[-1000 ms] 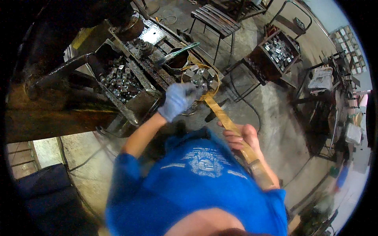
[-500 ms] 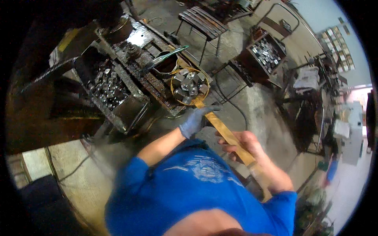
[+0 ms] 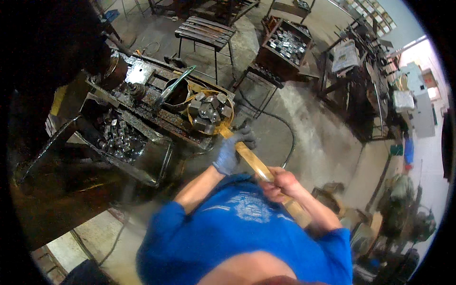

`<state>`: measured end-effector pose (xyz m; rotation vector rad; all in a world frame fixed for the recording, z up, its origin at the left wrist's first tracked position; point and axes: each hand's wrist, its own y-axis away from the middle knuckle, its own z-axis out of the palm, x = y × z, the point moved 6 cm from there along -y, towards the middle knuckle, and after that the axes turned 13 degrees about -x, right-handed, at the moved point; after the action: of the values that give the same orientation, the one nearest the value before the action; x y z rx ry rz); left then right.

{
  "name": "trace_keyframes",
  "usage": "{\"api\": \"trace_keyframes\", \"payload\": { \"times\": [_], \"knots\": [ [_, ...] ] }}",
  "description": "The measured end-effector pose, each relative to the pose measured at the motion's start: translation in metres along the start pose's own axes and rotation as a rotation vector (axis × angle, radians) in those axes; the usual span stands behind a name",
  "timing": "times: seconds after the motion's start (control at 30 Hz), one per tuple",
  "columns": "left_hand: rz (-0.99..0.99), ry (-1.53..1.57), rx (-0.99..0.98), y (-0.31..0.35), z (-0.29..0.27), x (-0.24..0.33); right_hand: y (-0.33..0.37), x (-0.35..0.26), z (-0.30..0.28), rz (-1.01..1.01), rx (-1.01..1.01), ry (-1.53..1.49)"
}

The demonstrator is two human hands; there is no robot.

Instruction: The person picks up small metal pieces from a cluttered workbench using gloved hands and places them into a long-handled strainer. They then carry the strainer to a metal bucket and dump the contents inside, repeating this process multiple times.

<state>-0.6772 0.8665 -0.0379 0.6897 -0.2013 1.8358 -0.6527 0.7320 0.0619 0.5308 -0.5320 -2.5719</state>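
A long flat yellow handle (image 3: 251,160) runs from a round yellow-rimmed scoop (image 3: 190,114) down toward my right side. Chunky silver metal blocks (image 3: 209,111) fill the scoop. My left hand (image 3: 233,148), in a blue-grey glove, is closed around the handle just below the scoop. Farther down, my bare right hand (image 3: 278,183) wraps over the same handle, whose lower end passes under my right forearm. Beside an oily machine bed (image 3: 164,116), the scoop sits against or just above its near right end; contact there is unclear.
Left of the machine bed, a metal bin (image 3: 156,159) holds small shiny pieces. A dark pot (image 3: 178,95) with a green-handled brush (image 3: 183,78) stands behind the scoop. Farther off are a slatted stool (image 3: 205,32), a crate of blocks (image 3: 289,45) and a floor cable (image 3: 289,128).
The view has swung, shifting the surroundings left. My right hand's fingers now fold over the handle, where before they lay under and beside it. My left hand keeps its grip.
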Motion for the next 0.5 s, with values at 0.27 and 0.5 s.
{"api": "trace_keyframes", "payload": {
  "times": [0.27,0.5],
  "knots": [
    [-0.037,-0.108,-0.188,0.006,0.052,-0.021,0.052,0.031,-0.006,-0.229,-0.113,-0.071],
    [-0.228,-0.108,-0.329,-0.003,0.133,-0.104,0.151,0.058,-0.021,-0.444,-0.117,-0.079]
  ]
}}
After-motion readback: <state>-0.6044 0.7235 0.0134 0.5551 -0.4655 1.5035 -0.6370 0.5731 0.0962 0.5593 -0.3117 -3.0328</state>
